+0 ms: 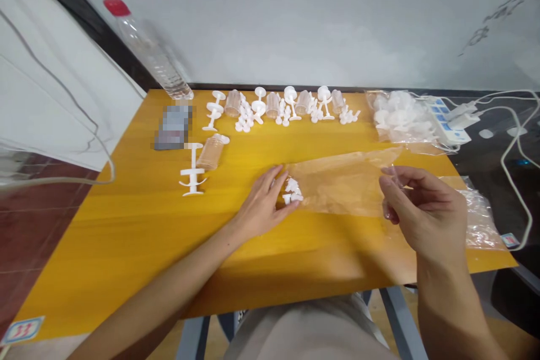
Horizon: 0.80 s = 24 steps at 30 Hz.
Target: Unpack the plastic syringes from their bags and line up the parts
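A long clear plastic bag (341, 183) stretches between my two hands just above the table. Small white plastic pieces (292, 191) lie at its left end. My left hand (264, 199) holds that end, with thumb and fingers curved around the pieces. At the other end, my right hand (422, 205) pinches the bag between thumb and fingers. Left of my left hand lie a white plunger-like part (193, 174) and a clear ribbed cylinder (212, 152) with a small white piece at its upper end.
Along the back lie white plunger-like parts (291, 102), clear cylinders (273, 105) and small white pieces (243, 118) in groups. A filled plastic bag (400, 115) sits beside a power strip (447, 124). A bottle (152, 56), a blurred-out dark object (172, 126) and another bag (483, 219) stand or lie around.
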{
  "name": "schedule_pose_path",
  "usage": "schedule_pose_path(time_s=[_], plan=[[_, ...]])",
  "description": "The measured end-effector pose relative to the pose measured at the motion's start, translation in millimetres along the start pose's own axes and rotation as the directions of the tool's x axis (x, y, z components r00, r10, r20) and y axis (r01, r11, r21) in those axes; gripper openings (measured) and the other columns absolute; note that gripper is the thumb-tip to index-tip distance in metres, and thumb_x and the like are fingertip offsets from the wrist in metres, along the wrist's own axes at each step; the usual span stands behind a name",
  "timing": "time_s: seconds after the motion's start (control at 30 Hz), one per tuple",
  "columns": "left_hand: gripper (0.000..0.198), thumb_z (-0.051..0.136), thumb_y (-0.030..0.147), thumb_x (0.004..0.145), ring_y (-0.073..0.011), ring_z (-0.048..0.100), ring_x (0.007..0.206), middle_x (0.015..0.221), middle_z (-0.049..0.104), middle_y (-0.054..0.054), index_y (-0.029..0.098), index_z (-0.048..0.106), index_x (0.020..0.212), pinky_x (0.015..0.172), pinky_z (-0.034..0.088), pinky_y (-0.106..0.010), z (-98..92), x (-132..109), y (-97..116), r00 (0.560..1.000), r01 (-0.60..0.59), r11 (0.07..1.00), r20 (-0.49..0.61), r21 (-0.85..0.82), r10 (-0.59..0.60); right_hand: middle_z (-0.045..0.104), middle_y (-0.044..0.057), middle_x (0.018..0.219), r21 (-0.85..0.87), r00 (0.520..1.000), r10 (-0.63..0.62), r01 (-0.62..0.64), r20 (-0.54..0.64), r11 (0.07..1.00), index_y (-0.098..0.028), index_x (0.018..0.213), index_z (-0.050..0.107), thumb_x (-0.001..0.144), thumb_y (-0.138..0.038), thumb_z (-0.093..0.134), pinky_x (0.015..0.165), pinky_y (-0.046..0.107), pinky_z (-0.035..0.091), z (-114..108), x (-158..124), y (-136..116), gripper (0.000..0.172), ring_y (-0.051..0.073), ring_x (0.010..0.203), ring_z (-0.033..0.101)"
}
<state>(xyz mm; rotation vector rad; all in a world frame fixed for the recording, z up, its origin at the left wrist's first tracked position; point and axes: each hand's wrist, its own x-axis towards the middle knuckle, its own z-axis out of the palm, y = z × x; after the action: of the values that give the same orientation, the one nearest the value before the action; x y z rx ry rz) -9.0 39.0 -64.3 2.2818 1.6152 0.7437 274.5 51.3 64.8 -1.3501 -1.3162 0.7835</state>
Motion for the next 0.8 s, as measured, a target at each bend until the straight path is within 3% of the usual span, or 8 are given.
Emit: schedule_pose_path(time_s=[0.13, 0.37, 0.47, 0.57, 0.67, 0.8], plan=[[0.058, 0.058, 0.045, 0.103, -0.0359, 0.048, 0.148, 0.155, 0.054, -0.020, 0.021, 0.047, 0.154, 0.121, 0.042, -0.057, 3.6, 6, -1, 0.999, -0.040, 0.999, -0.029, -0.006, 0.039, 0.060, -0.003, 0.076, 0.026, 1.000, -0.022, 0.023, -0.013, 0.999, -0.022, 0.096, 0.076, 0.084, -0.039, 0.085, 0.035, 0.020, 0.043, 0, -3, -13, 0.022, 0.005, 0.043, 0.048], [0.064, 0.064, 0.048, 0.098, -0.0405, 0.052, 0.142, 0.150, 0.057, -0.022, 0.016, 0.049, 0.152, 0.118, 0.043, -0.061, 7.3, 14, 5, 0.997, -0.070, 0.996, -0.039, 0.053, 0.073, 0.058, -0.003, 0.077, 0.060, 0.996, 0.084, -0.085, 0.028, 0.995, -0.022, 0.096, 0.076, 0.083, -0.046, 0.084, 0.034, 0.020, 0.039, 1, 5, -3, 0.028, 0.005, 0.042, 0.047], [0.052, 0.062, 0.043, 0.100, -0.0385, 0.052, 0.141, 0.148, 0.060, -0.019, 0.017, 0.056, 0.145, 0.119, 0.043, -0.060, 11.0, 19, 10, 0.995, -0.079, 0.996, -0.061, 0.043, 0.081, 0.060, -0.002, 0.078, 0.063, 0.997, 0.071, -0.069, -0.023, 0.996, -0.021, 0.095, 0.077, 0.080, -0.044, 0.087, 0.033, 0.020, 0.038, -7, 5, 1, 0.029, 0.005, 0.042, 0.048], [0.035, 0.056, 0.034, 0.104, -0.0346, 0.054, 0.140, 0.143, 0.063, -0.016, 0.020, 0.063, 0.135, 0.120, 0.043, -0.057, 14.4, 20, 11, 0.992, -0.079, 0.997, -0.101, 0.024, 0.081, 0.063, -0.001, 0.076, 0.075, 0.988, 0.049, -0.038, -0.146, 0.996, -0.018, 0.092, 0.078, 0.077, -0.038, 0.090, 0.033, 0.020, 0.035, -23, 4, 6, 0.028, 0.005, 0.042, 0.048], [0.039, 0.058, 0.040, 0.103, -0.0355, 0.055, 0.137, 0.140, 0.063, -0.018, 0.018, 0.061, 0.135, 0.118, 0.044, -0.058, 17.0, 22, 11, 0.990, -0.082, 0.996, -0.113, 0.030, 0.085, 0.063, -0.002, 0.068, 0.142, 0.967, 0.089, -0.056, -0.238, 0.988, -0.017, 0.089, 0.077, 0.074, -0.035, 0.092, 0.034, 0.021, 0.031, -33, 4, 15, 0.028, 0.006, 0.041, 0.046], [0.039, 0.060, 0.043, 0.102, -0.0355, 0.056, 0.134, 0.137, 0.063, -0.018, 0.017, 0.063, 0.132, 0.117, 0.046, -0.056, 20.3, 26, 11, 0.987, -0.093, 0.995, -0.132, 0.033, 0.096, 0.062, -0.002, 0.066, 0.147, 0.968, 0.125, -0.095, -0.215, 0.985, -0.017, 0.085, 0.076, 0.074, -0.036, 0.092, 0.035, 0.023, 0.033, -40, 2, 24, 0.027, 0.007, 0.040, 0.047]])
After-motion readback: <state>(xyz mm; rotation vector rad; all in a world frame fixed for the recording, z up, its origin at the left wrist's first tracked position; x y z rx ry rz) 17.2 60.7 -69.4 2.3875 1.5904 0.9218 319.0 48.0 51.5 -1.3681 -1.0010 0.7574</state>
